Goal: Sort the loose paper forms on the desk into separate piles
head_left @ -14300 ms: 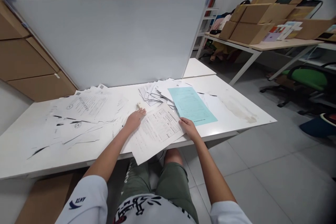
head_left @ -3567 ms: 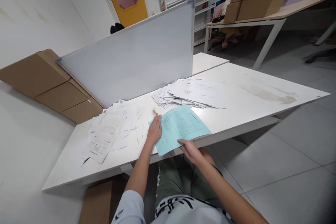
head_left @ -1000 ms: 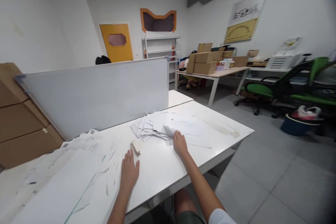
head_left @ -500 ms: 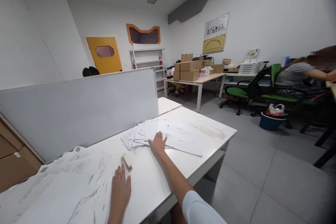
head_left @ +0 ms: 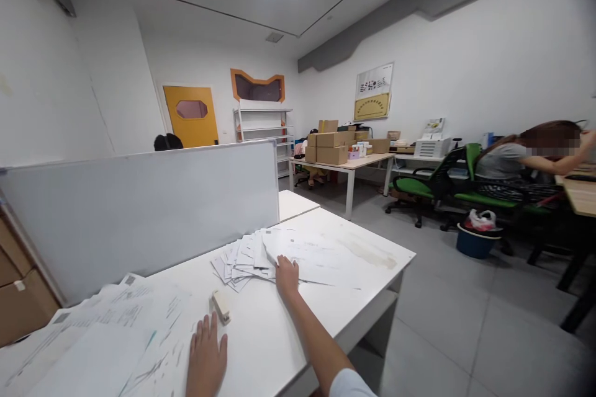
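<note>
My right hand point(head_left: 287, 276) is at the left edge of a stack of white paper sheets point(head_left: 316, 254), its fingers curled over that edge; how many sheets are in the grip cannot be seen. Just left of this stack lies a fanned pile of loose papers point(head_left: 233, 263). My left hand point(head_left: 207, 350) rests flat on the white desk point(head_left: 261, 338) with its fingers stretched out and holds nothing. A small cream stapler point(head_left: 220, 308) lies just beyond its fingertips.
More papers point(head_left: 93, 353) spread over the desk's left side. A white divider panel point(head_left: 162, 198) runs along the back edge. Cardboard boxes point(head_left: 21, 298) stand at the far left. To the right, a person point(head_left: 503, 158) leans on another table, near green chairs point(head_left: 414, 186) and a blue bin point(head_left: 475, 243).
My right hand's fingers have gone from spread flat to curled at the paper's left edge, which now looks bent. The left hand stays flat. My view has tilted upward.
</note>
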The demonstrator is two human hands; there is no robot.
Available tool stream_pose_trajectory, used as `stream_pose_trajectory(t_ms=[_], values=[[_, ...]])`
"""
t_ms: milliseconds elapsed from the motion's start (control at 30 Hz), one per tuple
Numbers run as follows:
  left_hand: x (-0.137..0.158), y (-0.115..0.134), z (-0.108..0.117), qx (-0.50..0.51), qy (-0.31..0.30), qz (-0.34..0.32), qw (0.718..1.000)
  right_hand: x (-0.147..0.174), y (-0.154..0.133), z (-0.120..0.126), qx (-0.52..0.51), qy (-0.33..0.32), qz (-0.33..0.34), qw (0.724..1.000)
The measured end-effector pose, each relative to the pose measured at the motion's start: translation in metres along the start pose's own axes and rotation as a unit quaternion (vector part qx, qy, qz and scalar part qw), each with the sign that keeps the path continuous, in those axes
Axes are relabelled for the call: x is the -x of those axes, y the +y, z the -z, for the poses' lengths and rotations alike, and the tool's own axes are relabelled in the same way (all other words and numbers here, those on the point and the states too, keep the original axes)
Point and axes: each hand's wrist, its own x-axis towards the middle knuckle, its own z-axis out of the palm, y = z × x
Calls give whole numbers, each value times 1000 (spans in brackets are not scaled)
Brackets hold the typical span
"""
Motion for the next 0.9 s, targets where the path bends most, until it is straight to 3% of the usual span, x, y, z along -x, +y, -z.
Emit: stream_pose_trajectory(t_ms=[133, 300, 367, 533, 633, 767, 900], values=[[-1, -2, -3, -2, 1, -4, 1000, 21, 5, 7, -17, 43, 54, 997], [-5, -4, -6, -11, 10, -3, 1000, 53, 10, 4, -63, 82, 231, 967], [-8, -3, -5, -8, 12, -7, 1000, 69, 10, 5, -55, 85, 270, 958], [-9, 4, 15, 42, 51, -32, 997, 106, 2, 30, -7, 65, 247, 967], [-5, 9, 21, 105, 114, -101, 983, 125, -2, 43, -2, 18, 230, 973], [13, 28, 20, 226, -18, -210, 951, 174, 9, 46, -62, 19, 220, 973], [31, 54, 23, 307, -86, -147, 936, 228, 21, 50, -165, 67, 221, 959]])
